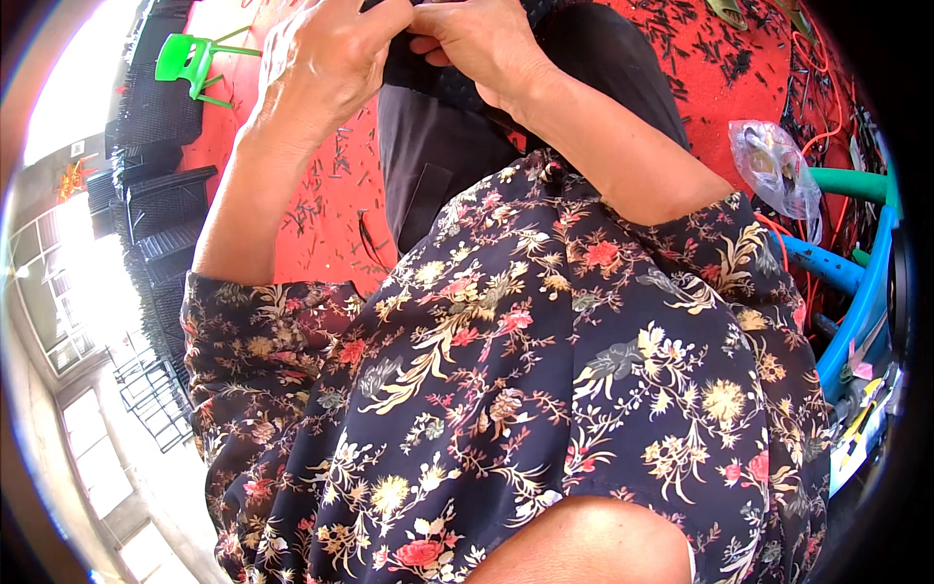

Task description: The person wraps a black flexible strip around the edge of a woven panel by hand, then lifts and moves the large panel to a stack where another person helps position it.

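Note:
My left hand (331, 49) and my right hand (486, 44) meet at the top edge of the head view, above my lap. Both are closed, with fingers bent in towards each other and nearly touching. A small dark bit shows between the fingertips, but the frame's edge cuts it off and its kind is hidden. Below the hands, a black piece with a fine dotted texture (428, 80) lies across my dark trousers (443, 146). How far the fingers grip this piece is not visible.
Black offcuts (671, 44) litter the red floor covering (341, 209). Stacked black ribbed pieces (161, 209) and a small green chair (185, 58) are on the left. To the right are a clear plastic bag (778, 170), an orange cord (827, 107) and a blue plastic frame (861, 302).

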### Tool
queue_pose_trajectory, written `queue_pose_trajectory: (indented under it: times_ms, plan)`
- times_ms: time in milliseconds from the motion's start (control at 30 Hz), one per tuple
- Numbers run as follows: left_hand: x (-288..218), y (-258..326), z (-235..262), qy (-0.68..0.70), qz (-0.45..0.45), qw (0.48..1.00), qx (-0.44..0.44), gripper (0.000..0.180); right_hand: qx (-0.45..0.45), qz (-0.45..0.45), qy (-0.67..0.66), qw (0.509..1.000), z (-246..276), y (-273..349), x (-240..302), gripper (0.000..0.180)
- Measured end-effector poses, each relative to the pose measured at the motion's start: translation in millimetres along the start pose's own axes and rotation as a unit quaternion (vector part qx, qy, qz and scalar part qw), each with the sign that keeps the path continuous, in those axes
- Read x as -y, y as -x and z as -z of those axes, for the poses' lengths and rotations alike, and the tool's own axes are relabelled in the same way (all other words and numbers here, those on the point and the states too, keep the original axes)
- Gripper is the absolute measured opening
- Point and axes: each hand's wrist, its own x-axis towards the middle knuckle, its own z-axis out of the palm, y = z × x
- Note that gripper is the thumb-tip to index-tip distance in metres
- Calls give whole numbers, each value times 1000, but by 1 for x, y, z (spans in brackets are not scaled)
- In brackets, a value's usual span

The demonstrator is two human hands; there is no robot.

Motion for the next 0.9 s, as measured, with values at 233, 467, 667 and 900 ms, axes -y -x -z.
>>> queue_pose_trajectory:
  times_ms: [233, 467, 667, 900]
  plan:
    - [1, 11, 0, -27, 19, 999, -4, 15, -66, 160, 141, 975, -8, 5, 1, 14]
    - [-5, 18, -4, 32, 38, 997, -65, 26, -74, 226, 128, 963, -11, 13, 1, 7]
    - [-13, 7, -12, 395, 427, 797, -165, 18, -86, 296, 141, 941, -7, 14, -4, 8]
    - [9, 3, -20, 403, 409, 818, -25, 12, -97, 339, 193, 916, -3, 17, -3, 10]
